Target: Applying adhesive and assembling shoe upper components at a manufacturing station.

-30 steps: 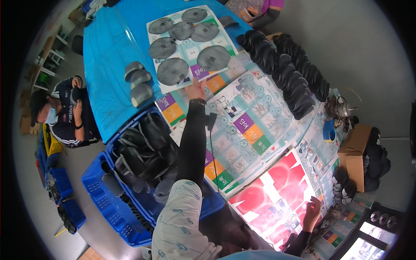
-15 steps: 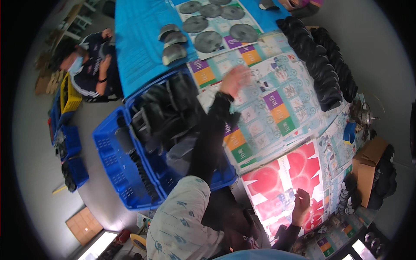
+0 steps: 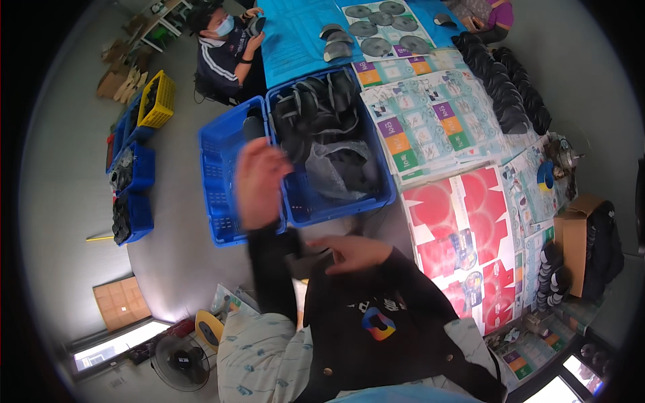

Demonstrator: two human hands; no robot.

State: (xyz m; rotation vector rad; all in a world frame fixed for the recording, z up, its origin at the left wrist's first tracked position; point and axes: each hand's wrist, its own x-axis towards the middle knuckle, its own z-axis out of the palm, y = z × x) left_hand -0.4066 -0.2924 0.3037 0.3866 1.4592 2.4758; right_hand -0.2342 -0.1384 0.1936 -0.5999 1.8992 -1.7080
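My left hand (image 3: 261, 185) is raised over the blue plastic crates, smeared by motion, so its grip and anything in it cannot be made out. Close to the black apron (image 3: 383, 295) on my front is my right hand (image 3: 353, 254), its index finger stretched toward my left sleeve cuff and its thumb apart below. I see nothing held in it. Beyond my hands, a blue crate (image 3: 386, 181) holds dark curved pieces (image 3: 316, 104) and a clear plastic bag (image 3: 342, 168) with dark pieces inside. The narrower blue crate (image 3: 218, 168) beside it is partly hidden by my left hand.
Printed card sheets (image 3: 430, 127) and a red-and-white sheet (image 3: 463, 242) cover the table at right. Rows of stacked black pieces (image 3: 494, 87) line its far edge, with a cardboard box (image 3: 571, 248) nearer. A masked co-worker (image 3: 228, 54) sits far left holding a dark piece.
My left hand has left the printed sheets and swung left over the crates. My right hand has moved from the red sheet to my apron. The view has shifted; the crates show more fully.
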